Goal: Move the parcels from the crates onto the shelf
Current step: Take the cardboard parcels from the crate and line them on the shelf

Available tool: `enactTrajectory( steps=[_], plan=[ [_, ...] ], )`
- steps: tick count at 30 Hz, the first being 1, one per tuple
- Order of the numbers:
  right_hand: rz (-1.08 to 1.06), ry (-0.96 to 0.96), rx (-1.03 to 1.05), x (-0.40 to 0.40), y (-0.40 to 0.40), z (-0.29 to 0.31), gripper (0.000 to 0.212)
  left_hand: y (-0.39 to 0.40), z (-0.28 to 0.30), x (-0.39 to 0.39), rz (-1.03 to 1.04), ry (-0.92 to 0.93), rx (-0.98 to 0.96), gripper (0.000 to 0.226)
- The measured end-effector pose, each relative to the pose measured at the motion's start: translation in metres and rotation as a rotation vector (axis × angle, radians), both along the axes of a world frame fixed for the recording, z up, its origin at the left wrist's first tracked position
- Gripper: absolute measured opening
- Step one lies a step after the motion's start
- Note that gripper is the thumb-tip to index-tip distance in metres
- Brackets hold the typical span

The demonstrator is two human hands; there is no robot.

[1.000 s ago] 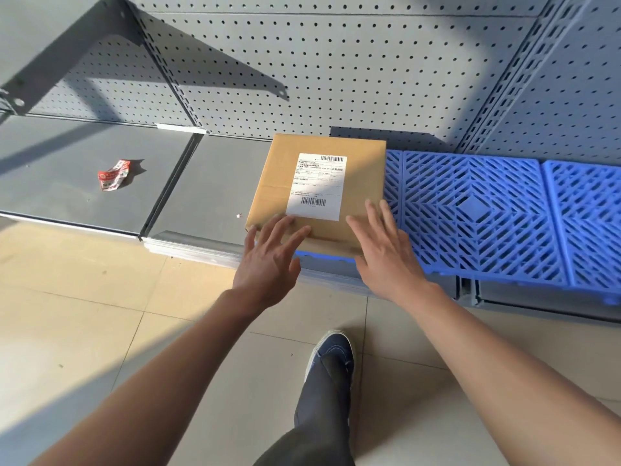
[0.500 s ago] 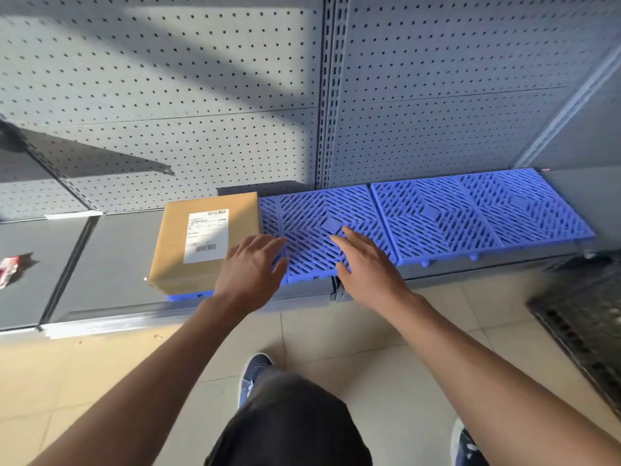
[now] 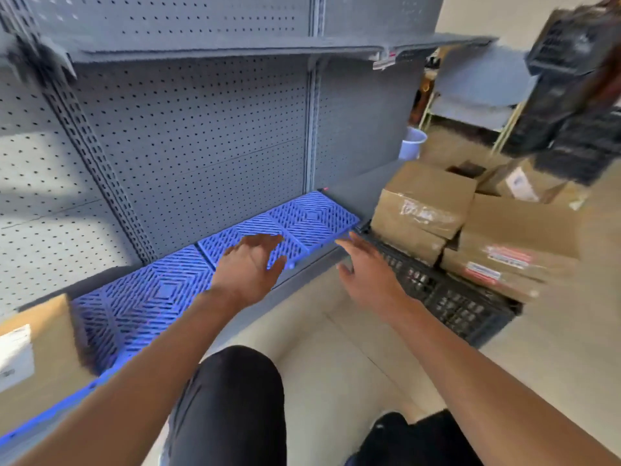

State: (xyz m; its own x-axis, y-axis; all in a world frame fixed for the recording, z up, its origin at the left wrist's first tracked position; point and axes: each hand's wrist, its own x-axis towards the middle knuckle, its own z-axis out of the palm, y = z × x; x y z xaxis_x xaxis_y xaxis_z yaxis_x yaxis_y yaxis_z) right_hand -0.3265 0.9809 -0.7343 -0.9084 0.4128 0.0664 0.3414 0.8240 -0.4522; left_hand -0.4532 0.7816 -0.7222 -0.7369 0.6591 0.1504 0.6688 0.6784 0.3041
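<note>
Brown cardboard marks both ends of the job in the head view: one parcel (image 3: 37, 348) with a white label sits on the blue mat (image 3: 161, 297) at the far left of the bottom shelf (image 3: 302, 264), and a heap of parcels (image 3: 470, 223) fills the black crate (image 3: 447, 297) on the floor to the right. The left hand (image 3: 248, 264) hangs over the mat, fingers spread wide and holding nothing. The right hand (image 3: 366, 267) reaches toward the crate's near rim, also open and empty.

The step in hand looks like fetching the next parcel. It would go best to take the topmost box with a palm on each side, lift it clear of its neighbours so the leaning stack does not slide, then set it flat on the mat beside the first.

The mat is ribbed plastic tiles over a grey metal shelf backed by pegboard (image 3: 201, 146). The floor (image 3: 336, 358) is pale tile, with more dark crates (image 3: 578, 95) stacked at the right, blurred.
</note>
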Motion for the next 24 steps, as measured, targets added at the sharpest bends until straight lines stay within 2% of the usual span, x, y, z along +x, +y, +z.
enactTrajectory(
  steps=[6,10,13,18,24],
  plan=[
    [-0.167,-0.014,-0.025,0.076,0.052,0.027,0.053,0.075,0.008,0.048,-0.166,-0.069,0.025,0.05],
    [-0.25,-0.053,-0.033,0.111,0.077,0.028,0.053,0.114,0.007,0.064,-0.249,-0.115,0.028,0.042],
    [-0.309,-0.076,-0.054,0.127,0.102,0.02,0.054,0.147,0.003,0.072,-0.295,-0.148,0.056,0.047],
    [-0.373,-0.056,-0.137,0.115,0.156,-0.006,0.056,0.222,-0.013,0.068,-0.333,-0.19,0.079,0.05],
    [-0.371,-0.015,-0.205,0.069,0.234,-0.044,0.054,0.309,-0.052,0.027,-0.324,-0.231,0.071,0.051]
  ],
)
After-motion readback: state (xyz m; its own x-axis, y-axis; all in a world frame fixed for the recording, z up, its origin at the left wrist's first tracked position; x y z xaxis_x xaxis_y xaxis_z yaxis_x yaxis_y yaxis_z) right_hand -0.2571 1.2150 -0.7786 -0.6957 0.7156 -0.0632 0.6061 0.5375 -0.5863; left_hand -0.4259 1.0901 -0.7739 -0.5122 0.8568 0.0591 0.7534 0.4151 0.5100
